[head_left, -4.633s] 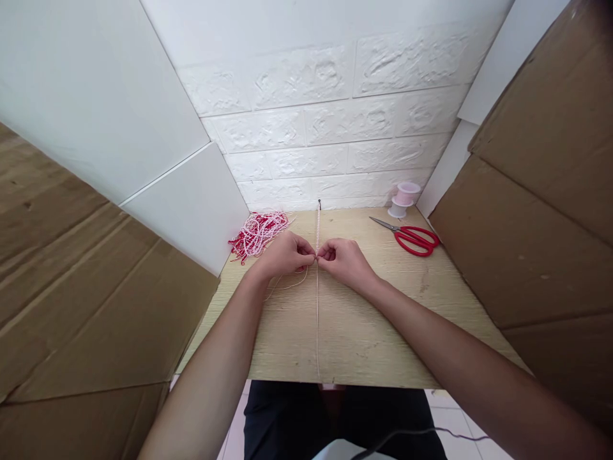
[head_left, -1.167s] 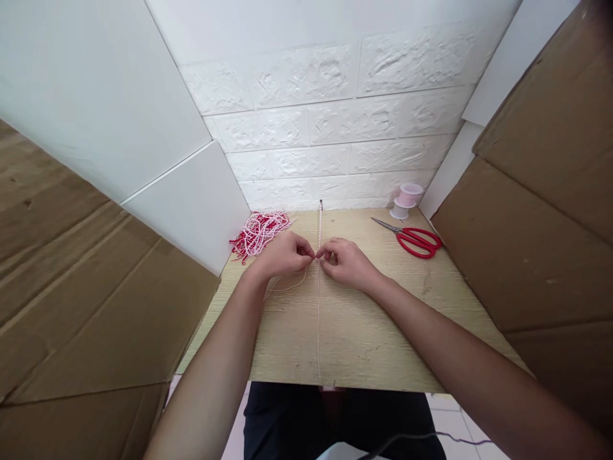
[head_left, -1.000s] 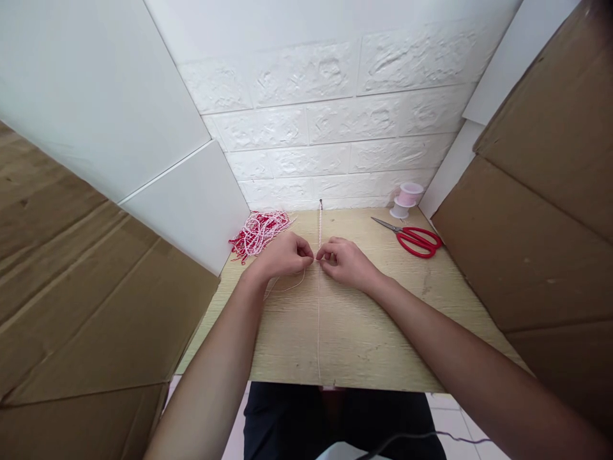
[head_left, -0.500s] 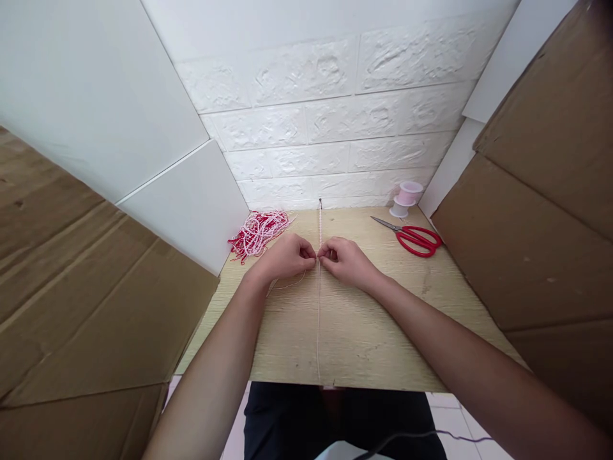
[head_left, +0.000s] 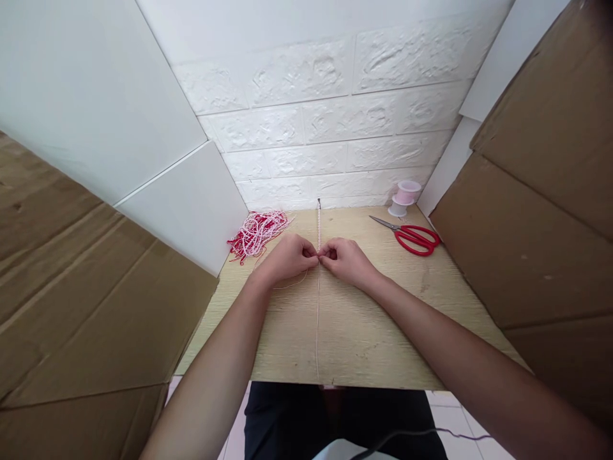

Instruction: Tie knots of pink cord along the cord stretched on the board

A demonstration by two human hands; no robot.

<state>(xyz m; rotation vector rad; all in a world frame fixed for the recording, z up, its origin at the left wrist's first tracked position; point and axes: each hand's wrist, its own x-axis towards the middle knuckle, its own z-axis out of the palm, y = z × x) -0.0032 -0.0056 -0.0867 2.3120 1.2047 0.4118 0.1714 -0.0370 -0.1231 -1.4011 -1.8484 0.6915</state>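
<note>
A thin pale pink cord (head_left: 317, 319) runs straight down the middle of the board, from a dark nail (head_left: 318, 200) at the back to the front edge. Its upper stretch is a knotted or braided pink-and-white section (head_left: 319, 225). Just below that section, my left hand (head_left: 293, 259) pinches a thin strand at the cord. My right hand (head_left: 347, 260) is closed in a pinch at the same spot, its fingertips meeting the left ones. A loose thread (head_left: 292, 285) loops out below my left hand. What lies between the fingertips is mostly hidden.
A tangle of red and pink braided cords (head_left: 261, 233) lies at the back left of the wooden board (head_left: 373, 338). Red-handled scissors (head_left: 414, 239) rest at the back right, near two stacked thread spools (head_left: 405, 197). Cardboard panels (head_left: 541, 243) flank both sides; a white brick-patterned wall stands behind.
My left fingertips have come slightly right, closing the small gap to my right fingertips at the cord. The loose thread below my left hand has shifted a little.
</note>
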